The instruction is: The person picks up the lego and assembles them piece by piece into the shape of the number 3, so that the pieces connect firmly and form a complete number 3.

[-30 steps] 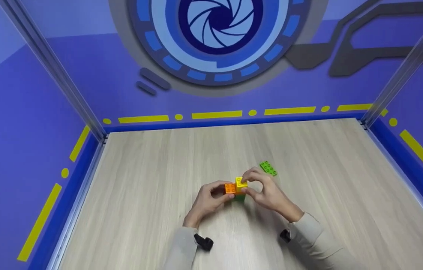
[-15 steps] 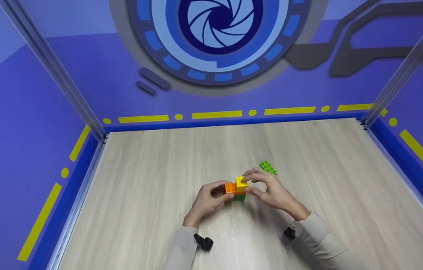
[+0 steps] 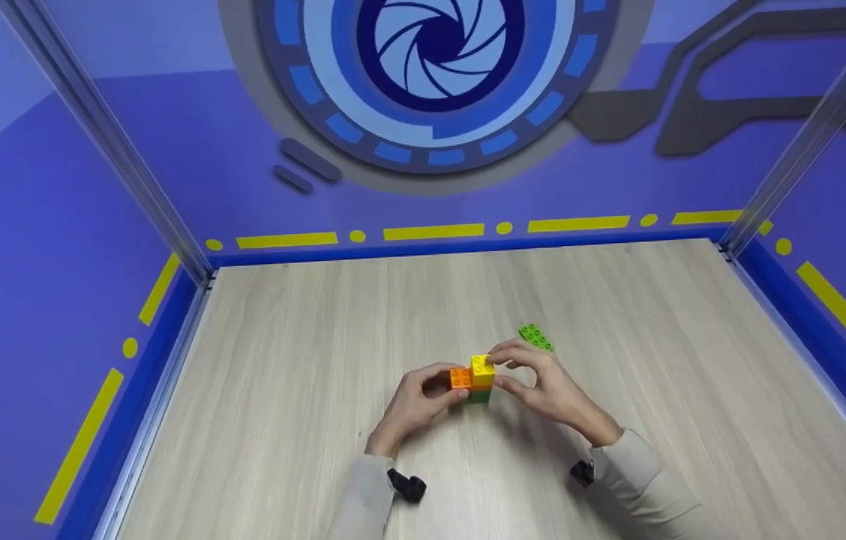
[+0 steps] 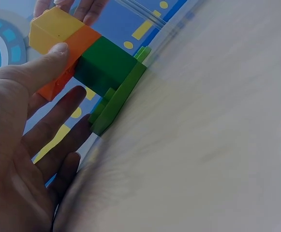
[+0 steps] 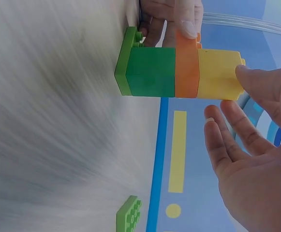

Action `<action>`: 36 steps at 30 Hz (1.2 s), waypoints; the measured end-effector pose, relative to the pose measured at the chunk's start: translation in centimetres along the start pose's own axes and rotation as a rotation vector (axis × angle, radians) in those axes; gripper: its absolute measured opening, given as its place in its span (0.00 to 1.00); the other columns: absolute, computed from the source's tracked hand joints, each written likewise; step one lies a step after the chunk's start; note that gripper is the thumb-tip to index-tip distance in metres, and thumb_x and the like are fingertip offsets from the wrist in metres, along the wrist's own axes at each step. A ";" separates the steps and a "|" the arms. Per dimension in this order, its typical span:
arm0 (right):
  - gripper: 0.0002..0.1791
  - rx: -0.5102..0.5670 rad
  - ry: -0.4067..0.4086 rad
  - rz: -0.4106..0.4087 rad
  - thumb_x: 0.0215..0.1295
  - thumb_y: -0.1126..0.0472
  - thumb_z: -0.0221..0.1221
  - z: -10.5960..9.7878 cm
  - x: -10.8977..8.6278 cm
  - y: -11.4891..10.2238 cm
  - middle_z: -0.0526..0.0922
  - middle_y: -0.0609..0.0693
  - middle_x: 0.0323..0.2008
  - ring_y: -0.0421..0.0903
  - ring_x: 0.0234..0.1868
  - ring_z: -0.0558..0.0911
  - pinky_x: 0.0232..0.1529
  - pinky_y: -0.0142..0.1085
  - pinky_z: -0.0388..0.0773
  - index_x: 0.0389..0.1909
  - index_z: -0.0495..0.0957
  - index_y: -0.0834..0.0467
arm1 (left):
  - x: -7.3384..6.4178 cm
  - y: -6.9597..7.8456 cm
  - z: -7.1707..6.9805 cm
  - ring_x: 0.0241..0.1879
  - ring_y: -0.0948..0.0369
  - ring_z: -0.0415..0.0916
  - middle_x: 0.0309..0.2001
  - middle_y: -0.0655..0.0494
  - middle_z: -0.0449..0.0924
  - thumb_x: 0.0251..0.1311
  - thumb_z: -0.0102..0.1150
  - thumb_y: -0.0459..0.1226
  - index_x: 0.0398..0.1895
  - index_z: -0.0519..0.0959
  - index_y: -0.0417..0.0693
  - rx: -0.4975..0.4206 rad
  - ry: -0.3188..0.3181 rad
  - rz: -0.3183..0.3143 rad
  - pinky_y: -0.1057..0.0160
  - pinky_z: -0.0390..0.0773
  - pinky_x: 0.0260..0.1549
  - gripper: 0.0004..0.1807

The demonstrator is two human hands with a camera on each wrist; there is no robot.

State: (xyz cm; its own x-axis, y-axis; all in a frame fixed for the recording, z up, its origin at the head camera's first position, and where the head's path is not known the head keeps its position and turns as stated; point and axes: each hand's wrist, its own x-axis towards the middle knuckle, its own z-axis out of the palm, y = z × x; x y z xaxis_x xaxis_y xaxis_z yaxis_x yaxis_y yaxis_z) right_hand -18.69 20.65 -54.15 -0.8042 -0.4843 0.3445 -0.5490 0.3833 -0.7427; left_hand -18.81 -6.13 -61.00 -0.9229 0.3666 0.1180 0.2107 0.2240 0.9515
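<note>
Sliding slightly outward since a second ago, the right hand has eased its pinch on the glossy yellow studded plastic block; its fingers are now spread loosely, one tip touching the block's top edge. As before, the left hand grips the orange studded plastic block beneath, between thumb and fingers. Yellow tops the upright stack, orange projects leftward under it, and a dark green plastic block joins orange to a thin light green studded base plate. Another light green studded plate lies unmoved on the pale wood-grain table, beyond the right fingers. Any stud lettering is too small to read.
</note>
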 end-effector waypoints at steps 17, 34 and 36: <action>0.13 0.007 0.012 -0.006 0.72 0.63 0.68 0.2 0.0 0.1 0.86 0.48 0.56 0.50 0.58 0.83 0.57 0.52 0.84 0.55 0.87 0.50 | -0.2 0.4 -0.4 0.58 0.62 0.85 0.59 0.61 0.88 0.71 0.69 0.50 0.64 0.84 0.61 0.027 -0.043 -0.031 0.59 0.81 0.61 0.20; 0.13 -0.010 0.016 -0.027 0.73 0.63 0.68 -0.1 0.1 0.2 0.86 0.49 0.56 0.52 0.58 0.83 0.56 0.53 0.84 0.55 0.86 0.51 | -0.2 0.8 -0.5 0.59 0.62 0.84 0.59 0.61 0.87 0.73 0.66 0.53 0.65 0.83 0.61 0.106 -0.066 -0.068 0.55 0.79 0.64 0.21; 0.13 -0.012 0.022 -0.023 0.73 0.63 0.68 -0.3 0.1 0.3 0.86 0.49 0.56 0.52 0.58 0.83 0.56 0.52 0.84 0.55 0.86 0.52 | -0.2 0.9 -0.5 0.59 0.62 0.84 0.59 0.61 0.87 0.73 0.66 0.53 0.65 0.83 0.61 0.099 -0.068 -0.062 0.56 0.80 0.63 0.21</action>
State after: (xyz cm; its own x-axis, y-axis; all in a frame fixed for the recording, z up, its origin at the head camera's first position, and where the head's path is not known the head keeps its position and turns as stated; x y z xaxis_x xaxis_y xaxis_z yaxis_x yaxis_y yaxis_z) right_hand -19.03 20.92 -54.16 -0.7961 -0.4759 0.3738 -0.5698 0.3816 -0.7278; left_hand -18.60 -6.44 -60.08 -0.9119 0.4086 0.0375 0.1879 0.3346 0.9235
